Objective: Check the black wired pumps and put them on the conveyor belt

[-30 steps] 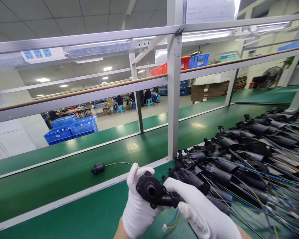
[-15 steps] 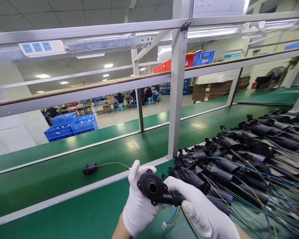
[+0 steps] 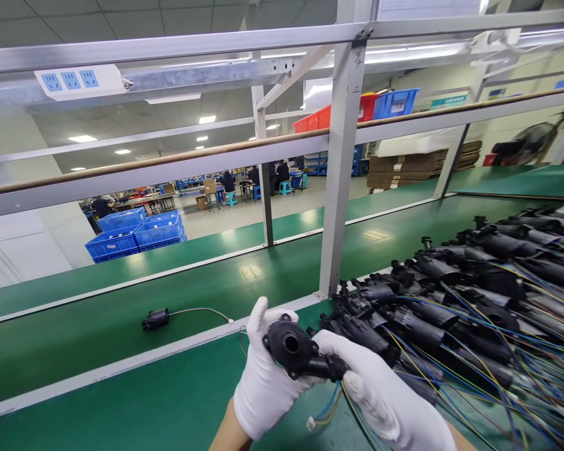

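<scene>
Both my hands wear white gloves and together hold one black pump [image 3: 296, 352], its round port facing me. My left hand [image 3: 263, 388] cups the pump's body from the left and below. My right hand [image 3: 385, 401] grips its rear end from the right. Blue and yellow wires with a white plug [image 3: 316, 423] hang below the pump. Just right of my hands lies a large pile of the same black pumps [image 3: 455, 300] with tangled wires. A single pump [image 3: 155, 319] with a trailing wire lies on the green conveyor belt [image 3: 98, 338] to the left.
A grey metal post [image 3: 338, 188] stands behind my hands, carrying horizontal rails and a white power strip [image 3: 78, 82]. Blue crates [image 3: 136, 233] stand on the floor beyond the belt. Red and blue bins [image 3: 357, 109] sit on a shelf. People sit at distant benches.
The single pump on the belt has travelled left. My hands keep hold of the pump, which has hardly shifted; the view has turned slightly.
</scene>
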Demonstrator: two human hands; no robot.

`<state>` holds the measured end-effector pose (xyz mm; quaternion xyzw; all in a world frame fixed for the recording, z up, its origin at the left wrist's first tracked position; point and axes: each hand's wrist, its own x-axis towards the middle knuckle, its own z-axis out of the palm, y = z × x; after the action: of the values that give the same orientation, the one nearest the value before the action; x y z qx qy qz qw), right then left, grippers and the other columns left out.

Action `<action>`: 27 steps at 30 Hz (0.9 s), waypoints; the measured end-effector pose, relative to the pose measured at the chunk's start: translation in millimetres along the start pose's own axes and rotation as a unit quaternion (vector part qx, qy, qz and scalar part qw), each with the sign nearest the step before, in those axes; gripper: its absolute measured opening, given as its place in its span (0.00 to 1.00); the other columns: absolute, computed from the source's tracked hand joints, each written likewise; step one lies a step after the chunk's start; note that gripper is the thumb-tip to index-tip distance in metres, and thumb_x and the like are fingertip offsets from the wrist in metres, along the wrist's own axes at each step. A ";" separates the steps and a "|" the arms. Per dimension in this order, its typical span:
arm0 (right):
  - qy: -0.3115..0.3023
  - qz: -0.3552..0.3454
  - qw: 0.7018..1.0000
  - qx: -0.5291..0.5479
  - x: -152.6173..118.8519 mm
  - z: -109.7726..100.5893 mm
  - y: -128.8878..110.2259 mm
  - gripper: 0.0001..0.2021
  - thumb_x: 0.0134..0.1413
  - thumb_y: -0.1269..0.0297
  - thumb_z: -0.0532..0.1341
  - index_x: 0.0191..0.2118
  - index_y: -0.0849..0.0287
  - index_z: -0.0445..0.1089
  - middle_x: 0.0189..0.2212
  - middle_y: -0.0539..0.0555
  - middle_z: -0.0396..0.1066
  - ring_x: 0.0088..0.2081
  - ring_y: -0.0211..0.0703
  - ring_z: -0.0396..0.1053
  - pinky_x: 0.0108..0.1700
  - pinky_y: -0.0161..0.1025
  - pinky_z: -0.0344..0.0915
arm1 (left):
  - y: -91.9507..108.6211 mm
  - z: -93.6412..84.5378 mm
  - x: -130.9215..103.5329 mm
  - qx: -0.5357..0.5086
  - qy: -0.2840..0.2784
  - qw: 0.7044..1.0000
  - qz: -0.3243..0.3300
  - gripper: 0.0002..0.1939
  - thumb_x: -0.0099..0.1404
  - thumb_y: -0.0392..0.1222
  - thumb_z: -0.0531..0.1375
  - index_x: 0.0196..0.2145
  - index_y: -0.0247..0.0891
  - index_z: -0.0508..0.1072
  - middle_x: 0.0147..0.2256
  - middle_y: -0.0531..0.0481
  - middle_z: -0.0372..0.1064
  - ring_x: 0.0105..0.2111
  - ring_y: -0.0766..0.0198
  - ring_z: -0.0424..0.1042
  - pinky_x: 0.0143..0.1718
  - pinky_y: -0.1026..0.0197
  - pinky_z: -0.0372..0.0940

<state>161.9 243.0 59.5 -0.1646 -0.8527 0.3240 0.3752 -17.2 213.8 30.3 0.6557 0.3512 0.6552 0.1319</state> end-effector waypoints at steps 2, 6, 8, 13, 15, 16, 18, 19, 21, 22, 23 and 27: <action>0.001 0.004 1.000 0.004 1.7 0.6 -0.1 0.30 0.65 0.34 0.45 0.44 0.56 0.69 0.38 0.55 0.71 0.41 0.51 0.70 0.45 0.42 0.69 | -1.9 2.5 -0.7 0.003 0.000 1.000 -0.002 0.65 0.46 0.36 0.76 0.67 0.55 0.37 0.50 0.48 0.67 0.47 0.62 0.72 0.53 0.56 0.68; 0.018 0.055 0.998 -0.024 6.7 2.7 -1.5 0.32 0.61 0.30 0.49 0.37 0.56 0.71 0.33 0.54 0.74 0.33 0.49 0.72 0.35 0.39 0.71 | -3.6 5.2 -1.9 0.017 0.004 1.000 0.000 0.66 0.47 0.37 0.76 0.67 0.56 0.34 0.49 0.48 0.66 0.47 0.59 0.72 0.53 0.52 0.69; 0.033 0.067 0.996 -0.050 7.9 0.8 0.3 0.30 0.63 0.34 0.49 0.35 0.57 0.72 0.30 0.55 0.74 0.31 0.48 0.73 0.32 0.39 0.71 | 2.0 -2.3 -1.0 0.029 -0.026 0.999 -0.008 0.65 0.49 0.38 0.75 0.67 0.59 0.32 0.53 0.46 0.64 0.50 0.56 0.71 0.55 0.48 0.68; 0.011 -0.070 0.995 -0.068 3.3 -20.5 15.6 0.24 0.67 0.40 0.53 0.45 0.56 0.74 0.39 0.60 0.77 0.39 0.48 0.76 0.43 0.39 0.75 | 26.3 -55.0 9.3 0.129 -0.118 0.981 -0.083 0.62 0.51 0.47 0.74 0.67 0.65 0.34 0.70 0.46 0.40 0.70 0.43 0.44 0.67 0.30 0.45; 0.005 -0.131 0.986 -0.108 -1.0 -29.6 21.8 0.18 0.68 0.47 0.55 0.47 0.54 0.74 0.45 0.62 0.77 0.44 0.49 0.76 0.46 0.39 0.74 | 30.0 -77.7 14.4 0.143 -0.073 0.980 -0.113 0.55 0.54 0.55 0.71 0.67 0.66 0.38 0.71 0.50 0.37 0.71 0.45 0.39 0.69 0.31 0.40; 0.004 -0.144 0.982 -0.121 -3.3 -32.3 23.7 0.16 0.68 0.49 0.56 0.46 0.53 0.75 0.46 0.62 0.77 0.45 0.50 0.76 0.46 0.40 0.74 | 29.7 -86.5 16.7 0.144 -0.048 0.981 -0.120 0.51 0.57 0.58 0.68 0.67 0.65 0.40 0.71 0.51 0.38 0.71 0.46 0.39 0.69 0.31 0.40; 0.020 -0.125 0.987 -0.102 -6.4 -32.3 24.5 0.16 0.66 0.48 0.58 0.44 0.53 0.76 0.45 0.63 0.77 0.45 0.53 0.76 0.46 0.42 0.75 | 26.3 -97.8 20.5 0.139 0.000 0.983 -0.121 0.43 0.61 0.60 0.63 0.67 0.63 0.44 0.71 0.52 0.41 0.70 0.49 0.42 0.69 0.34 0.41; 0.041 -0.091 0.993 -0.062 -6.7 -30.0 23.4 0.18 0.65 0.46 0.58 0.44 0.54 0.76 0.42 0.63 0.78 0.43 0.53 0.77 0.44 0.42 0.76 | 24.0 -100.4 22.0 0.134 0.017 0.983 -0.121 0.40 0.63 0.60 0.62 0.67 0.63 0.47 0.70 0.52 0.44 0.70 0.50 0.44 0.70 0.35 0.42; 0.104 0.007 0.991 0.079 -3.0 -23.1 18.6 0.22 0.64 0.41 0.57 0.43 0.55 0.75 0.35 0.61 0.79 0.36 0.53 0.78 0.38 0.44 0.77 | 19.6 -100.8 24.4 0.123 0.038 0.984 -0.119 0.34 0.66 0.58 0.59 0.65 0.60 0.51 0.69 0.51 0.48 0.69 0.51 0.47 0.69 0.37 0.44; 0.145 0.060 0.974 0.165 1.2 -19.6 15.4 0.23 0.63 0.40 0.57 0.41 0.56 0.73 0.30 0.59 0.78 0.31 0.51 0.77 0.34 0.43 0.77 | 18.0 -99.3 25.1 0.118 0.042 0.985 -0.120 0.32 0.67 0.58 0.58 0.65 0.59 0.52 0.68 0.51 0.49 0.68 0.51 0.49 0.69 0.38 0.46; 0.178 0.110 0.946 0.249 6.7 -16.9 11.9 0.23 0.63 0.38 0.57 0.37 0.56 0.72 0.26 0.56 0.76 0.27 0.49 0.76 0.30 0.42 0.76 | 16.8 -97.4 25.6 0.113 0.042 0.985 -0.124 0.30 0.68 0.57 0.57 0.64 0.58 0.53 0.68 0.50 0.50 0.68 0.52 0.50 0.68 0.39 0.48; 0.211 0.235 0.852 0.418 32.8 -13.5 0.5 0.28 0.53 0.36 0.66 0.24 0.56 0.58 0.20 0.50 0.67 0.19 0.40 0.68 0.19 0.34 0.69 | 14.5 -88.8 24.2 0.095 0.006 0.983 -0.159 0.27 0.70 0.57 0.53 0.64 0.55 0.53 0.66 0.47 0.54 0.66 0.52 0.54 0.64 0.41 0.56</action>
<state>150.2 266.3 83.5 -0.2521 -0.4733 0.6854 0.4927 -100.1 193.3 67.4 0.5973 0.5124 0.5932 0.1695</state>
